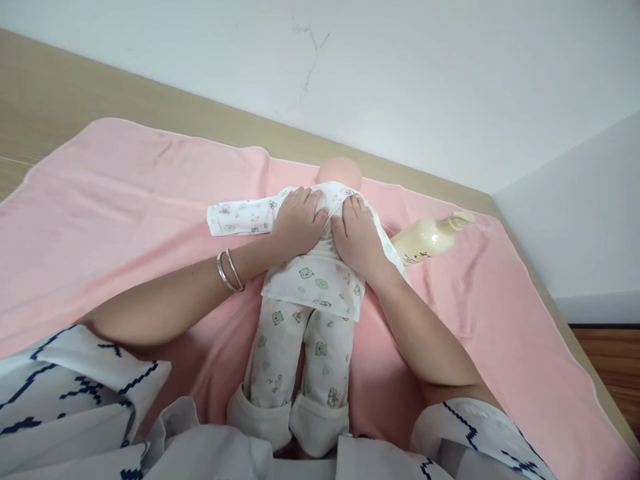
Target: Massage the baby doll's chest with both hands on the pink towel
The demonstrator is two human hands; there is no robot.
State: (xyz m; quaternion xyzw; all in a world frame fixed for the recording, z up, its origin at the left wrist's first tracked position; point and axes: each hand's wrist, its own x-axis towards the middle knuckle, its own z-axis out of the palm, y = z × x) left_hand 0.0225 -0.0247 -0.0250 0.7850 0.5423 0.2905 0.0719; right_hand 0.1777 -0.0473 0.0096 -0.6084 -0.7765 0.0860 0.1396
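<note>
A baby doll (340,172) lies on a pink blanket, its bald head away from me and its legs toward me. It wears a white printed top (320,283) and matching trousers (280,347) with turned-up white cuffs. My left hand (300,223) rests flat on the left side of the doll's upper body, fingers stretched out. On the right side my right hand (357,237) lies flat on the cloth as well, its thumb close to the left thumb. One printed sleeve (240,217) sticks out to the left. The doll's face cannot be seen.
The pink blanket (125,227) covers most of a wooden table (65,83). A cream pump bottle (425,239) lies on its side to the right of the doll. Behind the table stands a white wall (400,80) with a crack. Wooden flooring (610,360) shows at the far right.
</note>
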